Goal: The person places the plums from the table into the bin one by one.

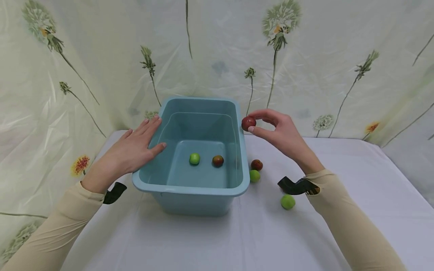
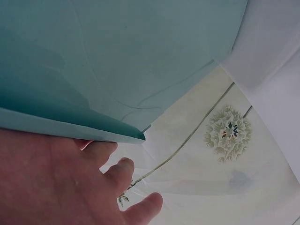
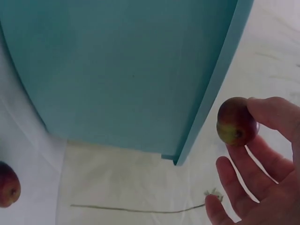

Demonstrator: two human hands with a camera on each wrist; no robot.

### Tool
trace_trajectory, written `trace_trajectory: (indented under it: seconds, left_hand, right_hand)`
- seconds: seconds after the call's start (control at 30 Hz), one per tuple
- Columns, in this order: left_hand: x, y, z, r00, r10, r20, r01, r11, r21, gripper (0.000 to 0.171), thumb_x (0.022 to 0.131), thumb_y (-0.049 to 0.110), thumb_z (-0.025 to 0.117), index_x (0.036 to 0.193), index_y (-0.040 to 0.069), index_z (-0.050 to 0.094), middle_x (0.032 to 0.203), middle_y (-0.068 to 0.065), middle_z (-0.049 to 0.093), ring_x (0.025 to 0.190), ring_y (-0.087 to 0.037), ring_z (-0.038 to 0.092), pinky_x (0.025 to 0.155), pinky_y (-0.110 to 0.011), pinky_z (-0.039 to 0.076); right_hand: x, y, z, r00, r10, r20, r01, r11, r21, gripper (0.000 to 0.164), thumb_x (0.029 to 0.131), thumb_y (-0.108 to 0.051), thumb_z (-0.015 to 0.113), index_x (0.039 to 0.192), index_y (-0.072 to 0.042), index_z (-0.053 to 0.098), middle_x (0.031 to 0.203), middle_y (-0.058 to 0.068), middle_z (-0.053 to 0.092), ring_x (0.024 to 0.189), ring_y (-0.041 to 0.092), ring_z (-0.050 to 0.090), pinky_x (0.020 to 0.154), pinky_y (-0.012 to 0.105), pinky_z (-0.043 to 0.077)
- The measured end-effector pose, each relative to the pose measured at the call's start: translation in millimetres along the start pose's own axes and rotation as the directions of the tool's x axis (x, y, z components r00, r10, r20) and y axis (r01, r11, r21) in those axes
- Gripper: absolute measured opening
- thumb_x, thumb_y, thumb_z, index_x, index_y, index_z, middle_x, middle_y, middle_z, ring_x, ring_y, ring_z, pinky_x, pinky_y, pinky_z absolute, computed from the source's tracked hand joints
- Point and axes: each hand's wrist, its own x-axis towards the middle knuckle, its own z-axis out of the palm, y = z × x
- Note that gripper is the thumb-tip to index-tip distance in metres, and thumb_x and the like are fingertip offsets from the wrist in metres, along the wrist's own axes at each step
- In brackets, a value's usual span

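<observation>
A blue plastic tub (image 1: 194, 191) stands on the table, with one round green fruit (image 1: 194, 159) and one reddish-brown plum (image 1: 218, 161) on its floor. Fingers extended, my left hand (image 1: 133, 148) rests on the tub's left rim; the left wrist view shows it (image 2: 61, 183) against the rim's underside. Between thumb and fingertips, my right hand (image 1: 279, 131) pinches a dark red plum (image 1: 249, 123) beside the tub's far right rim. In the right wrist view, that plum (image 3: 237, 122) has a yellow-green patch, and the other fingers of the hand (image 3: 269, 173) are spread below it.
Right of the tub, another red plum (image 1: 256, 165) and a green fruit (image 1: 254, 176) lie close to its wall. A second green fruit (image 1: 288, 202) is under my right wrist. White cloth (image 1: 190, 241) covers the table, and a dandelion-printed sheet (image 1: 210, 49) hangs behind.
</observation>
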Motion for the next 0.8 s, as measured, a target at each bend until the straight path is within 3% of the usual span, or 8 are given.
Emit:
trace_trajectory:
  seconds: [0.8]
  left_hand:
    - [0.3,-1.1,0.5,1.000,0.006,-0.008,-0.006,1.000,0.001,0.077,0.103,0.049,0.040,0.159,0.011,0.005,0.165,-0.006,0.002,0.150,-0.031,0.002,0.112,-0.064,0.009]
  right_hand:
    - [25,-19,37,0.987,-0.120,0.103,0.119,0.993,0.014,0.033,0.091,-0.027,0.073,0.122,-0.017,0.067,0.117,-0.005,0.065,0.122,0.013,0.050,0.105,0.051,0.037]
